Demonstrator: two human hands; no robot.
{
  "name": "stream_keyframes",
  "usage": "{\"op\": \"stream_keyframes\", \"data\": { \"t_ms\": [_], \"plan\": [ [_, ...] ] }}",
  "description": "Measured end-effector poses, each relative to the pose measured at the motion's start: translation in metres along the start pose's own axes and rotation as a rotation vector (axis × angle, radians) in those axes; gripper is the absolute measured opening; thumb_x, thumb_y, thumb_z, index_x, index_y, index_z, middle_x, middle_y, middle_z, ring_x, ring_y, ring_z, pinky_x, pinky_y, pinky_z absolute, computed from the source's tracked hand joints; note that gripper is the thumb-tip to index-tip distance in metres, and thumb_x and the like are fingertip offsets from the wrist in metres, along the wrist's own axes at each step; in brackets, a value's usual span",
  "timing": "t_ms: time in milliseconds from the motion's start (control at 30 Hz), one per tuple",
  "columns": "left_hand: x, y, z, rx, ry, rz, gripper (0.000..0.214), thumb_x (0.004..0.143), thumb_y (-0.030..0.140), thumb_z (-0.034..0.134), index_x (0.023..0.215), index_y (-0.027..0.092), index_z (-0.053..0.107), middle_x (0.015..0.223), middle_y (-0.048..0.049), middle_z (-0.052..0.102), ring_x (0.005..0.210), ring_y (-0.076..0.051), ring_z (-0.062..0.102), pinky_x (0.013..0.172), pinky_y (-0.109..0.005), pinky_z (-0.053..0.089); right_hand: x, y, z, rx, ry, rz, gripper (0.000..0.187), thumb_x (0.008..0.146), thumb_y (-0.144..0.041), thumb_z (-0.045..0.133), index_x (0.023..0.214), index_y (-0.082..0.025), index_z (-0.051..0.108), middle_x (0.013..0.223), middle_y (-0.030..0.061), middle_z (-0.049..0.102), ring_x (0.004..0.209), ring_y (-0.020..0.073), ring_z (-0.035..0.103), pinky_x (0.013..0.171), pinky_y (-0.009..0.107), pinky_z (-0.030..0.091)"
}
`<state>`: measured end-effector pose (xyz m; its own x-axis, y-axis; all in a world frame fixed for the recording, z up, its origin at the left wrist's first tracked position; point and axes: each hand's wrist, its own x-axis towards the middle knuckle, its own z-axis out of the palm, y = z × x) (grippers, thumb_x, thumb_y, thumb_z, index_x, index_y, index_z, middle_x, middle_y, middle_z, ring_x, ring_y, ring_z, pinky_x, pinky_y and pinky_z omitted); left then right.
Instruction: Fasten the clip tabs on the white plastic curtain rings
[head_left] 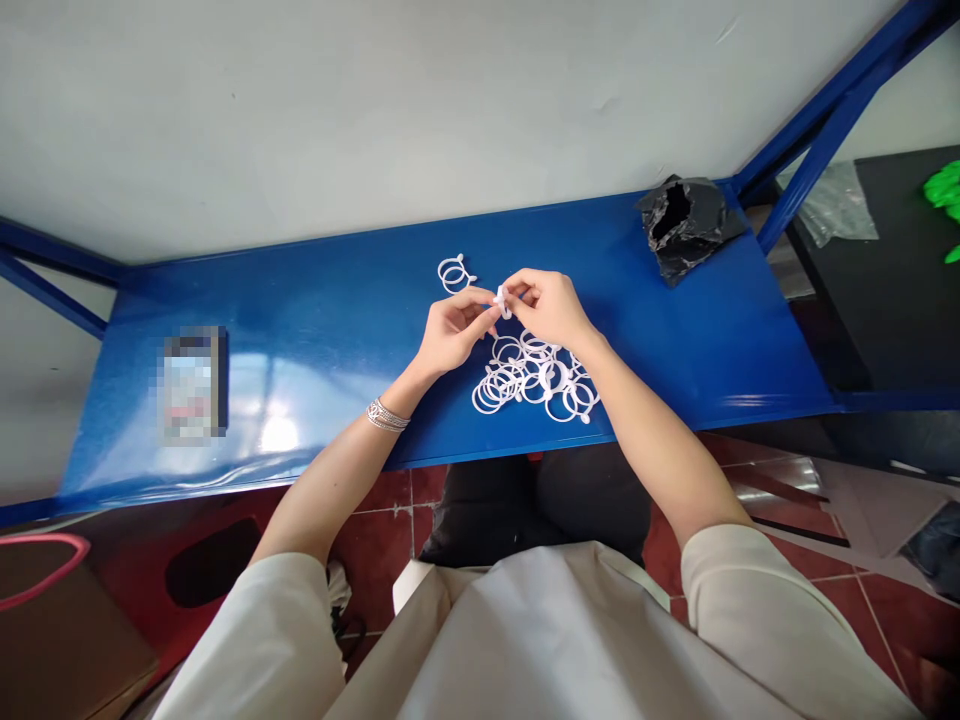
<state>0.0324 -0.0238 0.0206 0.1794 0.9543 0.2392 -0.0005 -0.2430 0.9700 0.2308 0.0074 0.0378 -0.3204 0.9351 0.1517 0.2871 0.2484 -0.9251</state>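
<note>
Blue painted metal forms the counter (337,340) that runs across the view, set against a pale grey wall (375,110). The person's left hand (454,330) and right hand (547,305) meet above its middle, their fingers (517,290) drawn narrow, the tips of both pinching a small white plastic piece (501,302) between them. Directly below the hands, on the person's side, a loose heap of white plastic rings (534,378) lies overlapping on the counter. A small linked pair of rings (455,273) sits apart from the heap, just beyond the left hand. Silver bracelets (388,415) circle the left wrist, and beige sleeves (750,610) cover both arms above the forearm. A crumpled black plastic bag (684,228) stands open near the back right corner of the counter, well to the right of the hands. Toward the left end lies a flat rectangular object (193,382), too blurred to identify. Past the right end, a clear plastic sheet (832,205) and something bright green (945,190) rest on a black surface (862,300). Below the counter's front edge, dark red floor tiles (382,510) show, with a cardboard box (67,640) at lower left.
</note>
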Motion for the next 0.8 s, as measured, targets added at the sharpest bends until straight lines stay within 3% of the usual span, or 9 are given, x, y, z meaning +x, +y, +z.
{"op": "stream_keyframes", "data": {
  "t_ms": [133, 233, 400, 500, 600, 700, 800],
  "plan": [
    [0.0, 0.004, -0.003, -0.148, -0.102, -0.179, 0.055, 0.087, 0.074, 0.09, 0.097, 0.022, 0.072, 0.087, -0.0044, 0.078, 0.052, -0.011, 0.066, 0.046, -0.027, 0.049, -0.001, -0.004, 0.0, 0.009, 0.0, 0.002, 0.029, 0.095, -0.048, 0.084, 0.095, -0.02, 0.077, 0.094, 0.0069, 0.082, 0.065, 0.0167, 0.065, 0.063, 0.031, 0.047],
    [0.001, 0.004, -0.005, -0.174, -0.094, -0.199, 0.056, 0.085, 0.074, 0.091, 0.094, 0.024, 0.07, 0.078, -0.0003, 0.072, 0.045, -0.008, 0.056, 0.042, -0.026, 0.042, 0.0, -0.004, 0.003, 0.144, -0.037, 0.024, 0.024, 0.091, -0.039, 0.087, 0.095, -0.02, 0.072, 0.091, 0.0046, 0.078, 0.066, 0.0154, 0.066, 0.06, 0.029, 0.047],
    [0.004, 0.009, -0.009, -0.16, -0.082, -0.179, 0.054, 0.085, 0.072, 0.092, 0.089, 0.022, 0.073, 0.076, -0.0018, 0.07, 0.048, -0.007, 0.045, 0.045, -0.028, 0.044, -0.001, -0.01, 0.0, 0.479, -0.291, 0.195, 0.026, 0.085, -0.033, 0.088, 0.086, -0.02, 0.065, 0.069, -0.0015, 0.063, 0.051, 0.0119, 0.055, 0.045, 0.027, 0.04],
    [0.003, 0.014, -0.008, -0.175, -0.135, -0.19, 0.056, 0.082, 0.072, 0.094, 0.083, 0.022, 0.07, 0.07, 0.0002, 0.063, 0.049, -0.007, 0.042, 0.047, -0.028, 0.044, -0.002, -0.018, -0.005, 0.636, -0.419, 0.283, 0.03, 0.091, -0.043, 0.085, 0.084, -0.018, 0.068, 0.067, -0.0029, 0.057, 0.044, 0.0082, 0.041, 0.038, 0.026, 0.033],
    [0.001, 0.018, -0.006, -0.221, -0.21, -0.22, 0.054, 0.08, 0.068, 0.094, 0.076, 0.022, 0.065, 0.063, 0.0038, 0.048, 0.05, -0.009, 0.038, 0.048, -0.03, 0.044, -0.003, -0.021, -0.003, 0.653, -0.457, 0.31, 0.059, 0.097, -0.068, 0.082, 0.07, -0.023, 0.056, 0.059, -0.0087, 0.037, 0.043, 0.0059, 0.025, 0.036, 0.024, 0.029],
    [0.001, 0.019, -0.003, -0.258, -0.249, -0.247, 0.056, 0.084, 0.063, 0.088, 0.067, 0.023, 0.054, 0.062, 0.004, 0.038, 0.053, -0.01, 0.036, 0.049, -0.031, 0.042, -0.005, -0.021, 0.007, 0.62, -0.428, 0.3, 0.074, 0.094, -0.084, 0.077, 0.064, -0.026, 0.044, 0.057, -0.0109, 0.025, 0.046, 0.0065, 0.018, 0.036, 0.024, 0.024],
    [0.001, 0.02, -0.001, -0.259, -0.25, -0.249, 0.059, 0.087, 0.064, 0.083, 0.063, 0.023, 0.047, 0.064, 0.0029, 0.035, 0.055, -0.011, 0.035, 0.051, -0.032, 0.04, -0.006, -0.02, 0.017, 0.619, -0.367, 0.307, 0.072, 0.094, -0.082, 0.08, 0.064, -0.026, 0.046, 0.055, -0.0118, 0.02, 0.047, 0.0073, 0.015, 0.036, 0.024, 0.021]
  ]
}}
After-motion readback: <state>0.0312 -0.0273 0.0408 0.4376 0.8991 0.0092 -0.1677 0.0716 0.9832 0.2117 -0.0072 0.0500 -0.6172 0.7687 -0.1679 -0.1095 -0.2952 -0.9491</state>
